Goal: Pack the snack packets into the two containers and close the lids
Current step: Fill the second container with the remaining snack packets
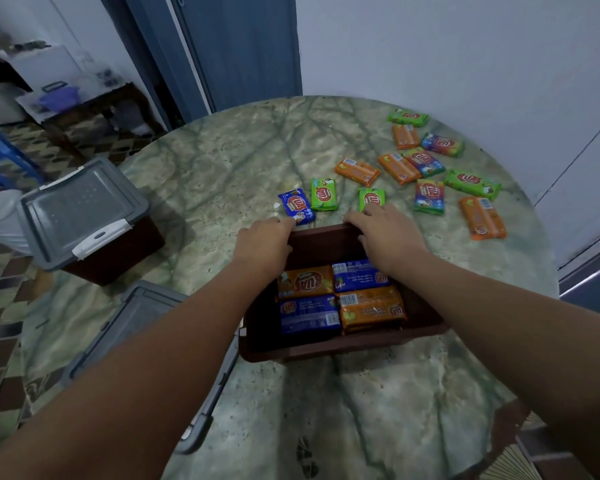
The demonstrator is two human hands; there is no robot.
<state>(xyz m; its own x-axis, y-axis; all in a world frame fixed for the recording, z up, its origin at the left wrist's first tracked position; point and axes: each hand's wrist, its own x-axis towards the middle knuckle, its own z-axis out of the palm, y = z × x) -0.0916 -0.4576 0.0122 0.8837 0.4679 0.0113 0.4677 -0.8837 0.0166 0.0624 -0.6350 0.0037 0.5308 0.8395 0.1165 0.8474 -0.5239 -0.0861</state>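
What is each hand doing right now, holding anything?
Left hand: fingers curled over the open container's far rim, gripping it.
Right hand: the same, gripping that rim.

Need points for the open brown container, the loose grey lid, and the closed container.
open brown container [326, 351], head view, near wall of the rim.
loose grey lid [142, 306], head view, far end left of the forearm.
closed container [80, 202], head view, middle of its grey lid.

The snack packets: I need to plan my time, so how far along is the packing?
Done: one container at the left is shut with its lid on. In hand: both hands, left hand and right hand, rest at the open container's far rim; four packets show inside. Left: about a dozen loose packets on the table, and the loose lid beside it.
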